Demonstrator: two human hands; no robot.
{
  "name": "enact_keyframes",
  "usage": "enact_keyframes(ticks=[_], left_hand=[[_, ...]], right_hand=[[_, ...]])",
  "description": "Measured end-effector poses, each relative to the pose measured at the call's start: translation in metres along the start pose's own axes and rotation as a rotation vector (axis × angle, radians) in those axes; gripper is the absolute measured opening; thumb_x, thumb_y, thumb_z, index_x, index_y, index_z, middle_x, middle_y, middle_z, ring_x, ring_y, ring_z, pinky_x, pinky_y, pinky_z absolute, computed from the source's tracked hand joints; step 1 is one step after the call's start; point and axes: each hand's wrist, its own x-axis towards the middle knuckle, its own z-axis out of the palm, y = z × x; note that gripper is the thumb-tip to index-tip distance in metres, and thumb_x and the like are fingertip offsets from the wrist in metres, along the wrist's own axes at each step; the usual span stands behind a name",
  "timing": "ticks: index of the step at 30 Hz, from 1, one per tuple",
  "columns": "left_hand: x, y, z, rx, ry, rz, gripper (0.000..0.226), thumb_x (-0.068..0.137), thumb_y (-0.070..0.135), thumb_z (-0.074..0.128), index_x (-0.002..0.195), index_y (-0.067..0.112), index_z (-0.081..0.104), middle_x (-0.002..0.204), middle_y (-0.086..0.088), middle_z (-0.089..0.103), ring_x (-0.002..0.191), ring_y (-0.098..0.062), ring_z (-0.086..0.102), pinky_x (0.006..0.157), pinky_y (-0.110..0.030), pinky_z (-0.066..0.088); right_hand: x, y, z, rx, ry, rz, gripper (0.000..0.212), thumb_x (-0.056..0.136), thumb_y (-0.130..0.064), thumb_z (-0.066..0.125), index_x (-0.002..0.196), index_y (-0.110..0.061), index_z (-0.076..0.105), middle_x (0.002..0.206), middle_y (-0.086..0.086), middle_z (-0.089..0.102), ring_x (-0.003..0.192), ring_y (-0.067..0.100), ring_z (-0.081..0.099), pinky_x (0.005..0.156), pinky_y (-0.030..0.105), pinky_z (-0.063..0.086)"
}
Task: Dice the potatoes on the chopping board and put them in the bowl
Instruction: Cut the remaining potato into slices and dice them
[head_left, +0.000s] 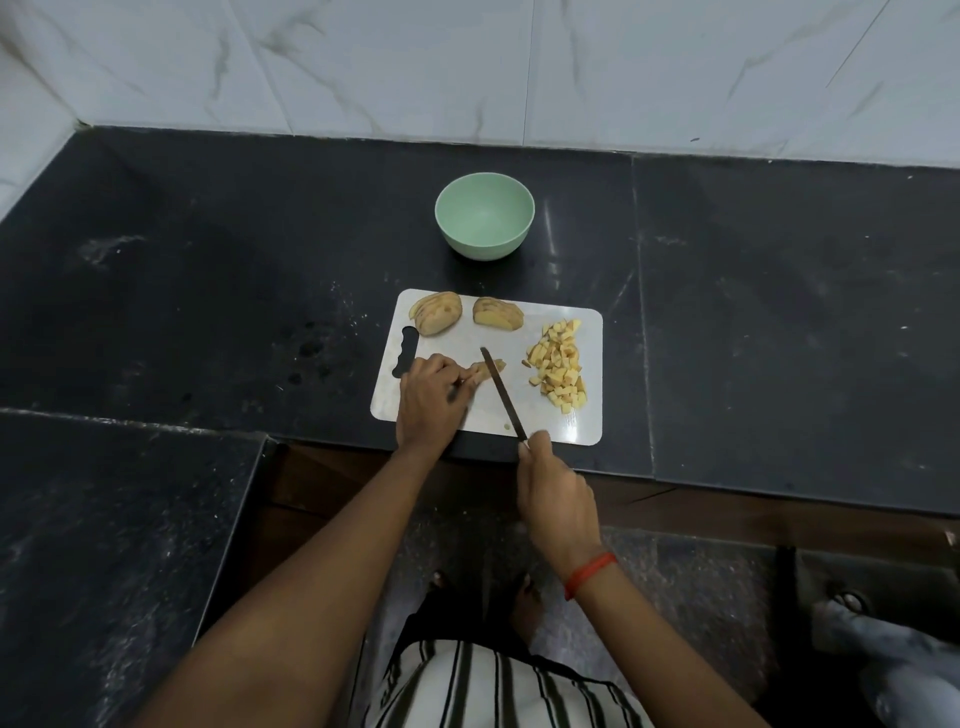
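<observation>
Left hand (431, 395) palm-down on chopping board (457, 340), grip pinching potato strips (485, 370), their long axis left-right. Knife (503, 392) lies across their right end, tip pointing away, slightly left. Right hand (556, 493) at board's near edge, grip closed round the handle. Diced pile (558, 371) on board's right side. Bowl (483, 244) beyond, on counter (208, 260).

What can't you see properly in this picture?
- Head view: the knife has its handle hidden inside the right hand.
- Head view: the potato piece being cut is partly covered by the left hand and the knife.
- Head view: a grey thing at the bottom right is blurred and cut off by the edge.
</observation>
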Motion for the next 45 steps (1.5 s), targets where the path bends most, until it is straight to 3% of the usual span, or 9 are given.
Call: enact_keyframes(ticks=[14, 19, 24, 28, 33, 36, 40, 43, 45], left_hand=[[-0.001, -0.004, -0.003, -0.130, -0.013, 0.041, 0.022, 0.097, 0.035, 0.066, 0.084, 0.018, 0.072, 0.089, 0.012, 0.061, 0.088, -0.012, 0.047, 0.077, -0.040, 0.044], [0.001, -0.005, -0.005, -0.135, -0.044, 0.065, 0.022, 0.097, 0.033, 0.065, 0.082, 0.017, 0.070, 0.089, 0.011, 0.061, 0.088, -0.013, 0.047, 0.077, -0.044, 0.045], [0.002, -0.006, -0.004, -0.107, -0.045, 0.076, 0.024, 0.098, 0.035, 0.064, 0.082, 0.018, 0.069, 0.089, 0.008, 0.063, 0.087, -0.015, 0.047, 0.076, -0.044, 0.044], [0.002, -0.007, -0.004, -0.080, -0.045, 0.084, 0.024, 0.098, 0.035, 0.063, 0.084, 0.017, 0.069, 0.091, 0.009, 0.063, 0.088, -0.015, 0.046, 0.076, -0.043, 0.045], [0.002, -0.005, -0.002, -0.086, -0.022, 0.048, 0.024, 0.098, 0.032, 0.064, 0.083, 0.014, 0.068, 0.088, 0.007, 0.063, 0.088, -0.018, 0.047, 0.074, -0.041, 0.045], [0.004, -0.006, -0.003, -0.101, -0.004, 0.030, 0.025, 0.098, 0.034, 0.065, 0.083, 0.015, 0.068, 0.087, 0.008, 0.062, 0.088, -0.017, 0.048, 0.073, -0.038, 0.044], [0.003, -0.004, -0.002, -0.119, 0.005, 0.010, 0.021, 0.096, 0.033, 0.068, 0.087, 0.015, 0.069, 0.089, 0.011, 0.060, 0.089, -0.013, 0.049, 0.074, -0.038, 0.047], [0.002, -0.003, -0.003, -0.162, 0.012, -0.003, 0.020, 0.094, 0.035, 0.070, 0.104, 0.018, 0.072, 0.091, 0.011, 0.060, 0.091, -0.013, 0.051, 0.078, -0.043, 0.050], [0.004, -0.003, -0.007, -0.138, -0.035, -0.010, 0.038, 0.092, 0.041, 0.070, 0.124, 0.022, 0.068, 0.100, 0.009, 0.060, 0.099, -0.015, 0.052, 0.083, -0.042, 0.050]], right_hand=[[0.042, -0.020, 0.022, -0.083, -0.027, -0.032, 0.011, 0.108, -0.032, 0.032, 0.110, -0.020, 0.034, 0.072, 0.004, 0.063, 0.062, 0.030, 0.065, 0.050, 0.032, 0.038], [0.049, -0.024, 0.023, -0.264, 0.032, -0.074, 0.036, 0.092, -0.015, 0.067, 0.109, -0.018, 0.036, 0.052, 0.001, 0.055, 0.037, 0.023, 0.055, 0.037, 0.024, 0.026], [0.054, -0.024, 0.025, -0.270, -0.026, -0.085, 0.027, 0.102, -0.016, 0.048, 0.118, -0.020, 0.027, 0.070, 0.006, 0.066, 0.056, 0.027, 0.067, 0.045, 0.029, 0.036], [0.043, -0.024, 0.016, -0.318, -0.108, -0.074, 0.027, 0.104, -0.013, 0.036, 0.131, -0.017, 0.036, 0.086, 0.007, 0.069, 0.072, 0.030, 0.070, 0.053, 0.033, 0.039], [0.009, -0.015, 0.006, -0.293, -0.156, -0.012, 0.024, 0.104, -0.015, 0.034, 0.128, -0.017, 0.037, 0.086, 0.006, 0.066, 0.072, 0.032, 0.069, 0.053, 0.035, 0.037], [-0.008, -0.008, 0.004, -0.231, -0.152, 0.017, 0.010, 0.108, -0.026, 0.032, 0.117, -0.022, 0.031, 0.085, 0.004, 0.067, 0.073, 0.033, 0.069, 0.055, 0.037, 0.043], [-0.003, -0.005, -0.001, -0.069, -0.045, 0.017, 0.018, 0.108, -0.038, 0.029, 0.105, -0.021, 0.034, 0.075, 0.002, 0.065, 0.066, 0.033, 0.067, 0.053, 0.039, 0.049], [0.020, -0.004, -0.012, 0.165, 0.111, -0.074, 0.018, 0.107, -0.035, 0.036, 0.100, -0.019, 0.039, 0.064, -0.004, 0.055, 0.054, 0.029, 0.059, 0.042, 0.035, 0.039], [0.040, 0.003, -0.021, 0.343, 0.183, -0.060, 0.016, 0.108, -0.034, 0.040, 0.099, -0.020, 0.042, 0.064, -0.004, 0.055, 0.052, 0.020, 0.056, 0.041, 0.036, 0.035]])
